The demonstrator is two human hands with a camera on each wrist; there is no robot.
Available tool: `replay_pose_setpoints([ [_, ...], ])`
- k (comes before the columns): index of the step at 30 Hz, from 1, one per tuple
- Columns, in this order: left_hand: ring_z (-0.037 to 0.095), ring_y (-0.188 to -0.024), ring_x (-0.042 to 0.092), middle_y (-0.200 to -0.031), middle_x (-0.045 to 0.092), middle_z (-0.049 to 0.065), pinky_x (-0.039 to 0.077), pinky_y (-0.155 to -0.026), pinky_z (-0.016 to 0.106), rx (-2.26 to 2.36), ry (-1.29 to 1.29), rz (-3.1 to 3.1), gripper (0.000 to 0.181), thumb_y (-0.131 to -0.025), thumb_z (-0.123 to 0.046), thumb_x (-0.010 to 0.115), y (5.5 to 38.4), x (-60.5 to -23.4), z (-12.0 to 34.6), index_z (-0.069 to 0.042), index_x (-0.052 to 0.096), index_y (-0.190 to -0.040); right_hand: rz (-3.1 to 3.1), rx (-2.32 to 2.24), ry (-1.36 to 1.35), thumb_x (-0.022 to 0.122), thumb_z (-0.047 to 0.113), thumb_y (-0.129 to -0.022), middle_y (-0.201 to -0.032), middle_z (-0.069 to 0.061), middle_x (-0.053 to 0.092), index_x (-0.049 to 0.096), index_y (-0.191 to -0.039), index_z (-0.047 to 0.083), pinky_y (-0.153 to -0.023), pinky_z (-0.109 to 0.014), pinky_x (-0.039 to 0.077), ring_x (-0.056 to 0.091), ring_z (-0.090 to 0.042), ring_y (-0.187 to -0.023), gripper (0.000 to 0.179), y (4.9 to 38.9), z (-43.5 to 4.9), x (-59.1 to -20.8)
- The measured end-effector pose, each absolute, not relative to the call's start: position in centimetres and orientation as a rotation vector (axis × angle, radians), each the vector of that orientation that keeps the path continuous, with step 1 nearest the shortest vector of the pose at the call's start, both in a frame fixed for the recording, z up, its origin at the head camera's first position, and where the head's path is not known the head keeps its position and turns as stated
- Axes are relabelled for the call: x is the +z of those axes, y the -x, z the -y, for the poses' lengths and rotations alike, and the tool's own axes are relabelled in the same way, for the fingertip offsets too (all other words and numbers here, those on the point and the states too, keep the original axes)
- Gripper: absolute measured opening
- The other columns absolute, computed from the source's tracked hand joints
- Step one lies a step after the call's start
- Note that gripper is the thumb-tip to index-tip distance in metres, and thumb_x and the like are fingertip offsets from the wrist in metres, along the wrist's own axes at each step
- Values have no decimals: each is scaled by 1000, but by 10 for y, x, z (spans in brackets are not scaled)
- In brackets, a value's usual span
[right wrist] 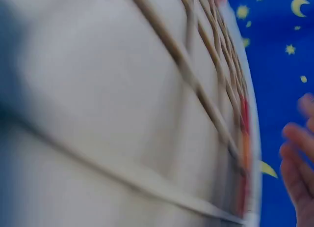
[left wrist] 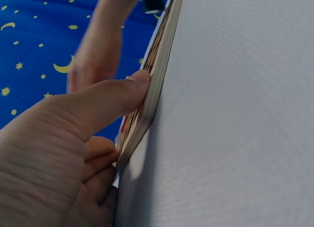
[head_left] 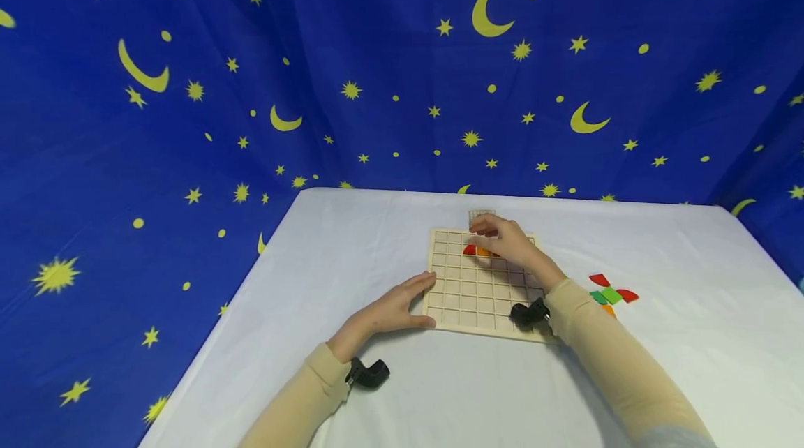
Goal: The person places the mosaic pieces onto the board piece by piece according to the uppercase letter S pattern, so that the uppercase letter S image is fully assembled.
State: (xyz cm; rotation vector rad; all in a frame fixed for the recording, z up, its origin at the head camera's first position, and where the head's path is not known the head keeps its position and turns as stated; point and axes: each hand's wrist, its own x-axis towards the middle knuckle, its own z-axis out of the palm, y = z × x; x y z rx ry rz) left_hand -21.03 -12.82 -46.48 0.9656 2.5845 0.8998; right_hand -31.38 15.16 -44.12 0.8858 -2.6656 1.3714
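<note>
A pale wooden grid board lies on the table. My left hand rests at its left side, thumb near the front corner and fingers spread along the edge. In the left wrist view the thumb touches the board's rim. My right hand hovers over the far part of the board, fingers loosely bent with nothing seen between them. Beneath it, a red piece and an orange piece sit in the grid cells. The right wrist view is blurred; its fingers appear apart from the board.
Right of the board lie loose flat pieces: a red one, a light green square, another red one and others partly behind the right sleeve. A small gridded item sits beyond the board. Blue star-patterned cloth hangs behind the white table.
</note>
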Motion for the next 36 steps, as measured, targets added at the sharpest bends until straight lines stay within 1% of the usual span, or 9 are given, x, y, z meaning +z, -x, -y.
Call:
replay_pose_setpoints([
  [2, 23, -141, 18, -153, 24, 12, 21, -112, 38, 892, -985, -2587, 85, -84, -38, 71, 210, -465, 128, -1, 28, -147, 2620, 1459, -833, 63, 15, -92, -110, -16, 65, 59, -119, 1, -85, -38, 51, 62, -27, -98, 31, 313, -154, -425],
  [7, 26, -140, 19, -152, 25, 15, 21, -112, 39, 894, -1010, -2595, 84, -84, -36, 72, 209, -465, 129, 1, 29, -146, 2598, 1523, -802, 58, 10, -95, -114, -23, 62, 56, -120, -3, -85, -34, 51, 60, -31, -101, 28, 292, -157, -374],
  [10, 25, -140, 19, -152, 25, 15, 21, -112, 38, 899, -1006, -2595, 84, -84, -36, 72, 209, -464, 129, 1, 29, -146, 2635, 1488, -804, 56, 6, -95, -114, -25, 61, 55, -121, -6, -85, -38, 50, 59, -34, -102, 29, 280, -162, -359],
  [13, 26, -140, 20, -152, 26, 15, 21, -112, 39, 905, -1017, -2595, 85, -84, -36, 72, 209, -464, 129, 2, 29, -146, 2680, 1462, -795, 56, 8, -96, -112, -23, 62, 54, -122, -6, -85, -42, 50, 60, -35, -100, 30, 279, -176, -359],
  [17, 28, -140, 20, -152, 25, 17, 20, -112, 39, 925, -1045, -2593, 85, -84, -39, 71, 208, -466, 130, 4, 29, -145, 2715, 1402, -781, 56, 17, -97, -111, -18, 64, 55, -123, -1, -82, -34, 51, 61, -31, -98, 32, 285, -206, -371],
  [20, 28, -140, 20, -151, 26, 18, 21, -112, 38, 927, -1073, -2601, 86, -85, -42, 68, 207, -467, 130, 5, 28, -145, 2726, 1336, -735, 56, 24, -97, -110, -17, 64, 55, -123, 2, -78, -23, 51, 62, -23, -97, 35, 286, -234, -380],
  [28, 27, -140, 20, -152, 25, 15, 21, -112, 40, 927, -998, -2577, 85, -84, -38, 71, 206, -469, 126, 2, 29, -146, 2795, 1246, -475, 58, 30, -95, -113, -18, 63, 54, -124, 2, -73, -15, 48, 57, 5, -89, 41, 254, -302, -387],
  [32, 26, -140, 21, -152, 25, 14, 21, -112, 39, 913, -994, -2602, 85, -84, -37, 72, 208, -468, 126, 2, 29, -146, 2801, 1233, -401, 55, 31, -97, -115, -21, 61, 52, -125, 0, -72, -13, 47, 56, 7, -88, 42, 242, -324, -387],
  [36, 28, -139, 21, -152, 26, 16, 22, -112, 41, 925, -1008, -2597, 85, -84, -36, 72, 208, -466, 127, 3, 29, -146, 2787, 1238, -344, 55, 31, -97, -112, -13, 64, 52, -125, 1, -72, -13, 48, 57, 6, -87, 41, 232, -340, -391],
])
